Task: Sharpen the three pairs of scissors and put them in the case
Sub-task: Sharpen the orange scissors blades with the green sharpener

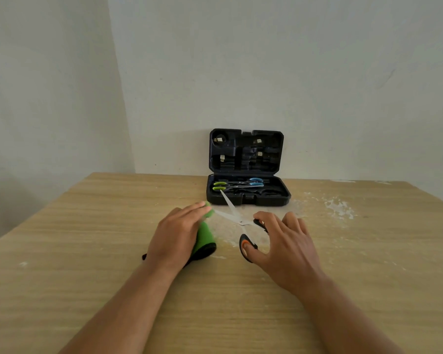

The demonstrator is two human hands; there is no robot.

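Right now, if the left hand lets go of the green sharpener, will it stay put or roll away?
The green sharpener looks rounded and lies on its side under the left hand, so it may roll sideways. The table looks flat and smooth, offering little to stop it. The open blade of the orange scissors seems to rest at its tip, which might nudge it.

The open black plastic case (248,198) sits at the far middle of the wooden worktop (87,226), its lid upright against the wall. Two pairs of scissors, green-handled (220,186) and blue-handled (256,182), lie inside. Nearer, the green and black sharpener (205,238) lies left of the opened orange-and-black-handled scissors (241,222).
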